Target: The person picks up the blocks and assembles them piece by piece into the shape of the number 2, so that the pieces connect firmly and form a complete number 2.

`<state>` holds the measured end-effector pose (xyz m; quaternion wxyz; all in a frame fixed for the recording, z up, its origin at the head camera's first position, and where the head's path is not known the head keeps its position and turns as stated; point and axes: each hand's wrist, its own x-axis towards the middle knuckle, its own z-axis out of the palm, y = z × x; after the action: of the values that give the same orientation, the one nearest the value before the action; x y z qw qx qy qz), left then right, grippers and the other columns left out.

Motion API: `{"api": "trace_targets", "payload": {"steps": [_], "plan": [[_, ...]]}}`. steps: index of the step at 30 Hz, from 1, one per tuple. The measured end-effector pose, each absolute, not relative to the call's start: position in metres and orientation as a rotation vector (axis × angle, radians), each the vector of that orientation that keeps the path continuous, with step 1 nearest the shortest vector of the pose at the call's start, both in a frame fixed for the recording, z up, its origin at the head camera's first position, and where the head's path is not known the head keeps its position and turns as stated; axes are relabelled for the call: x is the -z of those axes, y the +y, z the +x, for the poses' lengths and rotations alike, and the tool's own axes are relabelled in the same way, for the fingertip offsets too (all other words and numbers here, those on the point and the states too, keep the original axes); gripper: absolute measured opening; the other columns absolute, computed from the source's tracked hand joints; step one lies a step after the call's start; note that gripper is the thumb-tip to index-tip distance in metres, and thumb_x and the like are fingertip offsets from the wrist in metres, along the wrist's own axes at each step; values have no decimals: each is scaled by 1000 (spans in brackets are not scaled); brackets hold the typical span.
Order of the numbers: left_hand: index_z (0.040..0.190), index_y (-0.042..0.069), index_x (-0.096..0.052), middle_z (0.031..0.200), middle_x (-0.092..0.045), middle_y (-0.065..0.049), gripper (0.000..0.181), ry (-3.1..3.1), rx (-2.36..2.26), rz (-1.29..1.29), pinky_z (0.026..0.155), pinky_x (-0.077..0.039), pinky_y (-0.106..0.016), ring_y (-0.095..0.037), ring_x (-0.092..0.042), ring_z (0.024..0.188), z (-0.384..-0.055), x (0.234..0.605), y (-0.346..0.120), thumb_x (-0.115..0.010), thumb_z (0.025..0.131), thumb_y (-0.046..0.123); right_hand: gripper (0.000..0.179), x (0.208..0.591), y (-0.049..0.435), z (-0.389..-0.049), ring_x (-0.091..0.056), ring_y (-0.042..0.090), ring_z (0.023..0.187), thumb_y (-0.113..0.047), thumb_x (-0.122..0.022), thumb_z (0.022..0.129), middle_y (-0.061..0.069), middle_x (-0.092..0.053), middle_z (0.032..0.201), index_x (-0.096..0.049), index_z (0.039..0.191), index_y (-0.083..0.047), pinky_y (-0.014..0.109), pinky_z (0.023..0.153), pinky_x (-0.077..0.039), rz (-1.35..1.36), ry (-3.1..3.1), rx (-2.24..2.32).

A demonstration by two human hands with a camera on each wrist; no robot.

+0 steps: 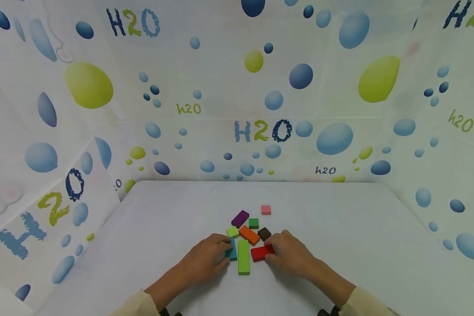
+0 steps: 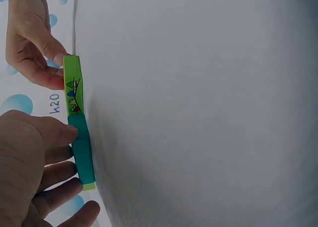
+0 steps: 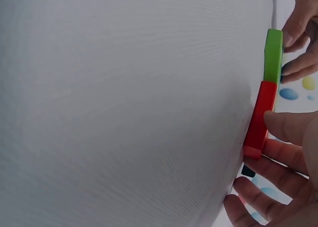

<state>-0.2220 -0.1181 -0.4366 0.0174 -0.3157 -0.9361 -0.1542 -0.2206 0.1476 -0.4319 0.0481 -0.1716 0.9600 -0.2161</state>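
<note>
My left hand (image 1: 206, 259) holds a teal block (image 1: 232, 251) between thumb and fingers, at the left of a long light green block (image 1: 243, 258). In the left wrist view the thumb lies on the end of the teal block (image 2: 82, 150). From the other side, my right hand (image 1: 290, 253) grips a red block (image 1: 261, 253) at its right end. The right wrist view shows the thumb against the red block (image 3: 261, 117), with the index finger behind it. The long green block stands between the two hands, with a bunting picture on its near side.
Just beyond the hands lie an orange block (image 1: 249, 235), a small lime block (image 1: 232, 231), a dark brown block (image 1: 264, 234), a green block (image 1: 253, 223) and a purple block (image 1: 240, 218). A pink block (image 1: 266, 210) sits farthest back on the white table (image 1: 174, 206). Patterned curtains surround it.
</note>
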Motion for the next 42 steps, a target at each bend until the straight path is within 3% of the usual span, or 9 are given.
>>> {"api": "trace_targets", "payload": {"steps": [16, 42], "plan": [[113, 12, -74, 117, -66, -2, 24, -2893, 534, -1025, 97, -55, -36, -15, -56, 106, -229, 439, -124, -73, 91, 23, 38, 434, 143, -222, -49, 14, 90, -23, -82, 84, -3, -64, 97, -72, 118, -8, 29, 76, -53, -566, 2945, 614], [115, 12, -73, 117, -66, -2, 25, -2909, 451, -1054, 97, -54, -33, -14, -56, 106, -229, 433, -118, -72, 93, 23, 35, 428, 155, -219, -51, 16, 93, -21, -86, 80, -3, -59, 94, -71, 108, -10, 31, 79, -57, -525, 2835, 757]]}}
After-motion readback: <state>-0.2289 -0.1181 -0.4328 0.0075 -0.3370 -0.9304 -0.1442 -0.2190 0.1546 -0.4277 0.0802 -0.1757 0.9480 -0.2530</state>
